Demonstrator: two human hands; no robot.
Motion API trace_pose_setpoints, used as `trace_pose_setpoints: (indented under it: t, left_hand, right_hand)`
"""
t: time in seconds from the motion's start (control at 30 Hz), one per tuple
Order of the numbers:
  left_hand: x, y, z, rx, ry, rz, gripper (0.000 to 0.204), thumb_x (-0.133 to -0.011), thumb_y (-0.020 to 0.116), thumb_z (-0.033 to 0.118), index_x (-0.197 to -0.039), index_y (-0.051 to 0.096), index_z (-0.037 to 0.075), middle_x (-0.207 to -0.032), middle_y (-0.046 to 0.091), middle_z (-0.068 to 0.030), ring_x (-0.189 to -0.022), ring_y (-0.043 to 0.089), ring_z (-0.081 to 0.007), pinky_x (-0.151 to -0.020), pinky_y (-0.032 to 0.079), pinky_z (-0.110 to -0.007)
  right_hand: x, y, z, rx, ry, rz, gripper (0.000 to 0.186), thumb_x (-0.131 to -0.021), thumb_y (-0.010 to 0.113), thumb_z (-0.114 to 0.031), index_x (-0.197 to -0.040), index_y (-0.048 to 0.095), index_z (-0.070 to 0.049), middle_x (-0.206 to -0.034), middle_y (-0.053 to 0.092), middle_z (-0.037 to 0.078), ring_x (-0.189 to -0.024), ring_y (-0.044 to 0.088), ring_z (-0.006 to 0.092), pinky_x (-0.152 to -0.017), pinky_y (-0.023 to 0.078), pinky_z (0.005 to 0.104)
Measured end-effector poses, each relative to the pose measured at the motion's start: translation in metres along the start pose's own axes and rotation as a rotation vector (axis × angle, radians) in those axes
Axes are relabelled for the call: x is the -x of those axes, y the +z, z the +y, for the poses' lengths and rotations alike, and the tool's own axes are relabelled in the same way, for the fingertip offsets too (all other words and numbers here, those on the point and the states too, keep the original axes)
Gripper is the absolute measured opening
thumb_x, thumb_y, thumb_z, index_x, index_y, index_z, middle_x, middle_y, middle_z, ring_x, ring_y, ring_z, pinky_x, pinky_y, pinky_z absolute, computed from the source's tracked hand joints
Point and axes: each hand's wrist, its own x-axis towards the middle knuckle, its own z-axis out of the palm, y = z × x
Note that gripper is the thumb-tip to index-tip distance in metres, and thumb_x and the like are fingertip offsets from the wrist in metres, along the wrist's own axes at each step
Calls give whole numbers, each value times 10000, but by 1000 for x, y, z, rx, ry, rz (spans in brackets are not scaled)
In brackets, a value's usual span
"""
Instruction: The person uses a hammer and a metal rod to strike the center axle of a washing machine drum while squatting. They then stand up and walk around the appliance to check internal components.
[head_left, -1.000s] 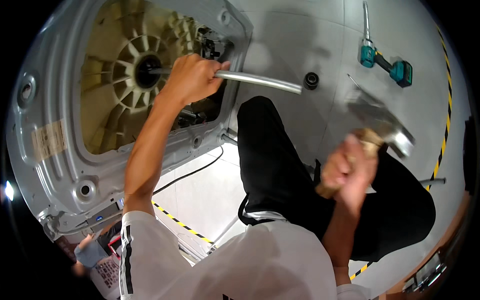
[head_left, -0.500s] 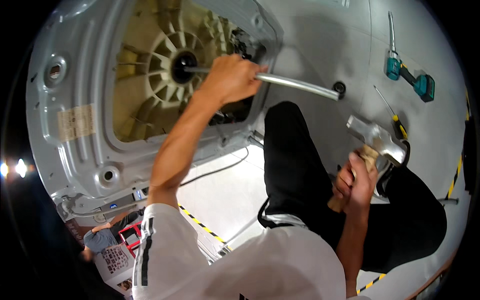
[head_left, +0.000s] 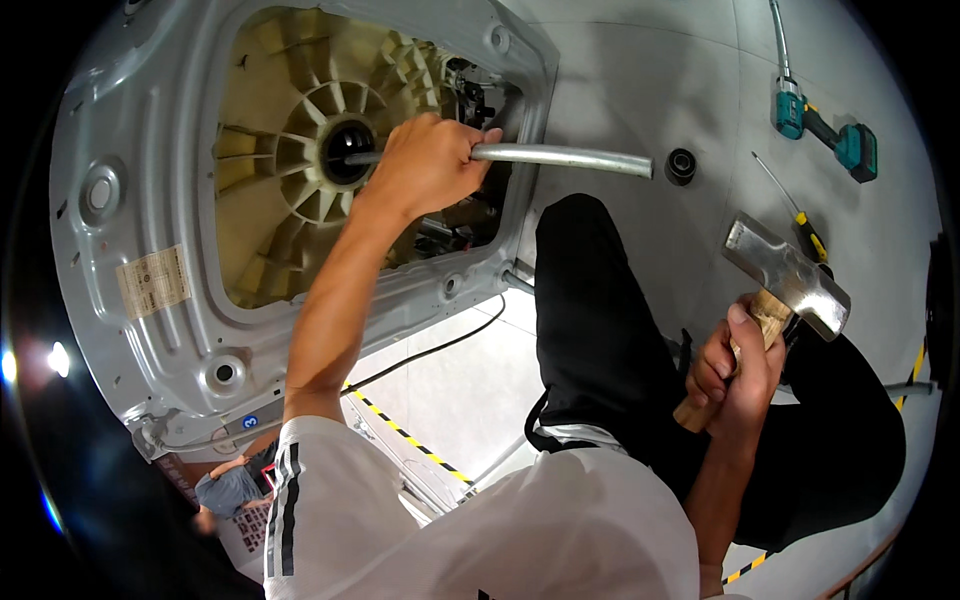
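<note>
My left hand (head_left: 432,165) is closed around a metal rod (head_left: 570,158). The rod's far end reaches into the dark round hub (head_left: 348,152) at the centre of a ribbed, cream plastic drum (head_left: 290,185). Its free end points right, over the floor. My right hand (head_left: 738,365) grips the wooden handle of a hammer (head_left: 790,275), close below the steel head. The hammer is held above my right thigh, apart from the rod. Around the drum runs the grey metal panel (head_left: 95,255) of a machine, with a rectangular opening.
A black ring-shaped part (head_left: 681,166) lies on the floor near the rod's free end. Farther right are a screwdriver (head_left: 790,205) and a teal cordless power tool (head_left: 825,130). A black cable (head_left: 440,347) hangs below the panel. Another person (head_left: 232,488) is at lower left.
The rod's free end has moved left and slightly up, with my left hand still around it. The hammer has shifted to the right and slightly down in my right hand.
</note>
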Motion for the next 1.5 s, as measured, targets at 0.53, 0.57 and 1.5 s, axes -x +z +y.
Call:
trace_pose_setpoints:
  t: [0.53,0.57,1.5]
  left_hand:
    - [-11,-2,3,-58,-93,-151,220,-827,580,199,-721,661,23,-558,535,-186,-578,516,-395,-593,447,-446]
    - [-11,-2,1,-61,-110,-152,246,-836,577,205,-702,652,14,-555,530,-189,-574,509,-399,-588,443,-447]
    - [11,-14,6,-102,-9,-92,192,-803,601,194,-729,677,35,-598,587,-164,-627,572,-379,-605,457,-466]
  right_hand:
    - [-14,27,3,187,87,-206,230,-845,592,-220,-712,503,-54,-540,485,3,-390,438,75,-345,347,239]
    - [-11,33,9,223,151,-167,189,-835,606,-180,-739,506,-52,-540,481,-2,-396,437,68,-347,340,236]
    - [-6,2,-13,-46,-33,73,161,-872,514,-213,-840,422,-85,-500,333,-21,-331,278,53,-311,242,226]
